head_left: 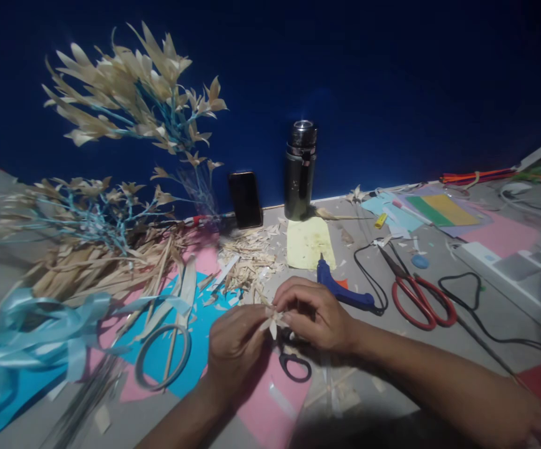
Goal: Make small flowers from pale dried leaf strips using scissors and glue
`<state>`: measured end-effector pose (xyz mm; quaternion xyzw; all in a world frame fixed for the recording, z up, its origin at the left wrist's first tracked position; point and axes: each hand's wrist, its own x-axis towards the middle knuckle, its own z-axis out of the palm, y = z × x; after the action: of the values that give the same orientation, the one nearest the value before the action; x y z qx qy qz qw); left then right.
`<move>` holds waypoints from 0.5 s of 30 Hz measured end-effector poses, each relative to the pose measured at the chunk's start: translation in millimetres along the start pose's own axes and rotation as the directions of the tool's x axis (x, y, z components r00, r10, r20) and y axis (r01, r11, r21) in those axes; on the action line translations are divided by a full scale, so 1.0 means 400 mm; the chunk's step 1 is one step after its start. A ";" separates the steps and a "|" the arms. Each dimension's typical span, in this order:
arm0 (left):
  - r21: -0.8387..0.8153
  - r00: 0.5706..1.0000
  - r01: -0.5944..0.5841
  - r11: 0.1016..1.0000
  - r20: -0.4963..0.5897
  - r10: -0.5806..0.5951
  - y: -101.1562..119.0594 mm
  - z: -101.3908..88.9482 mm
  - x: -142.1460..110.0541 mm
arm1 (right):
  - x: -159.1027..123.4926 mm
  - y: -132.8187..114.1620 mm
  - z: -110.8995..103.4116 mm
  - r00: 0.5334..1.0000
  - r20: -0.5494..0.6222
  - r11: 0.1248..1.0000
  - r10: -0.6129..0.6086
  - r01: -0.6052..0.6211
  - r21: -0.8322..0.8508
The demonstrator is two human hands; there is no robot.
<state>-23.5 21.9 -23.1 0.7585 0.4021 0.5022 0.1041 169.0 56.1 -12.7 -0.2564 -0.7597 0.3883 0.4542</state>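
Between my two hands is a small pale flower (274, 320) with pointed petals, apparently of dried husk. My left hand (238, 340) pinches it from the left side. From the right, my right hand (319, 312) closes its fingertips on the same flower's petals. Just below the flower lies a small pair of black-handled scissors (296, 368), its blades partly hidden by my hands. A blue glue gun (345, 290) rests on the table right behind my right hand, its nozzle pointing up and away.
Red-handled scissors (424, 302) and a white power strip (508, 280) lie to the right. A flask (299, 174) and a phone (245, 199) stand at the back. Left are a tape ring (163, 357), blue ribbon (40, 340), husks (106, 265) and flower branches (158, 106).
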 end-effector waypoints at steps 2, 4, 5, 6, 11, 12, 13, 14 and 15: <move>0.016 1.000 -0.004 1.000 0.006 0.004 0.000 0.000 -0.002 | 0.001 0.000 -0.002 1.000 -0.003 1.000 0.006 -0.006 0.017; 0.037 1.000 -0.005 0.999 0.015 0.004 -0.001 -0.001 -0.005 | 0.002 0.000 -0.003 1.000 -0.006 1.000 0.009 -0.009 0.022; 0.048 1.000 -0.006 0.999 0.019 0.005 -0.001 -0.001 -0.007 | 0.002 0.000 -0.003 1.000 -0.004 1.000 0.015 -0.015 0.019; 0.056 1.000 -0.012 0.998 0.023 0.010 -0.002 -0.001 -0.007 | 0.003 0.000 -0.003 1.000 -0.003 1.000 0.022 -0.022 0.013; 0.082 0.998 -0.060 0.995 0.023 0.059 -0.001 -0.001 -0.002 | 0.006 0.001 -0.001 0.999 -0.015 0.999 0.046 -0.046 -0.023; 0.087 0.998 -0.059 0.994 0.020 0.058 0.000 -0.001 0.000 | 0.006 0.002 -0.001 0.999 -0.023 0.998 0.047 -0.047 -0.028; 0.093 0.998 -0.053 0.994 0.020 0.052 0.002 -0.002 0.002 | 0.007 0.002 -0.001 0.998 -0.028 0.998 0.048 -0.049 -0.033; 0.096 0.999 -0.047 0.994 0.022 0.045 0.004 -0.002 0.004 | 0.007 0.003 -0.001 0.998 -0.033 0.998 0.047 -0.048 -0.039; 0.099 0.999 -0.043 0.994 0.027 0.040 0.005 -0.003 0.005 | 0.007 0.003 -0.002 0.998 -0.038 0.998 0.043 -0.044 -0.045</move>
<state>-22.9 21.8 -20.0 0.7770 0.4095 0.4742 0.0606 168.4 59.4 -12.1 -0.2904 -0.7541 0.3758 0.4536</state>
